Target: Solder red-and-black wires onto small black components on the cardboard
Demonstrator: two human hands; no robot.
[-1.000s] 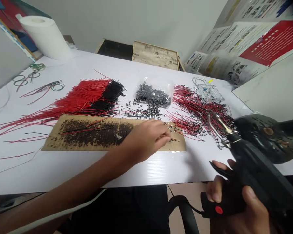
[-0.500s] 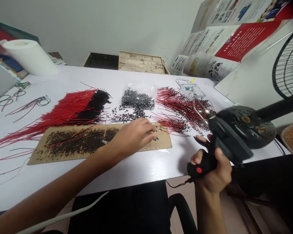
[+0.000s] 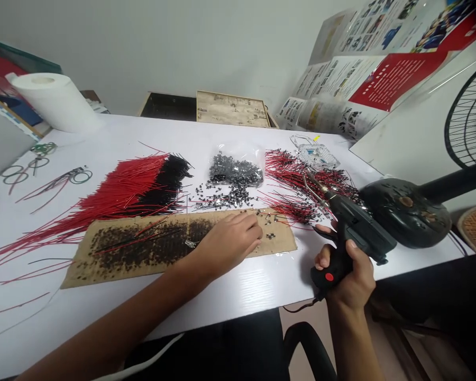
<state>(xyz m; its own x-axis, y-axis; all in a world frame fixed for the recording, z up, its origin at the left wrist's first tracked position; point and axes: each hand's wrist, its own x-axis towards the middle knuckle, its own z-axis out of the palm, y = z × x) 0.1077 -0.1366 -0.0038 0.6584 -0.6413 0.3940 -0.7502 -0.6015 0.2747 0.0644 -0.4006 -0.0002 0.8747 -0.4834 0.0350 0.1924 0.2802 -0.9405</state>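
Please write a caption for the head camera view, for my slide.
Left hand over cardboard; right hand holding soldering gun.

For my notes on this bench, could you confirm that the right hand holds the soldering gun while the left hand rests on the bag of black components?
Not quite: the head view shows the left hand on the cardboard strip, not on the bag, which lies beyond it. The right hand does hold the soldering gun.

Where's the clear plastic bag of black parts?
Head view: the bag sits behind the brown cardboard strip, between the red-and-black wire bundle at left and loose red wires at right.
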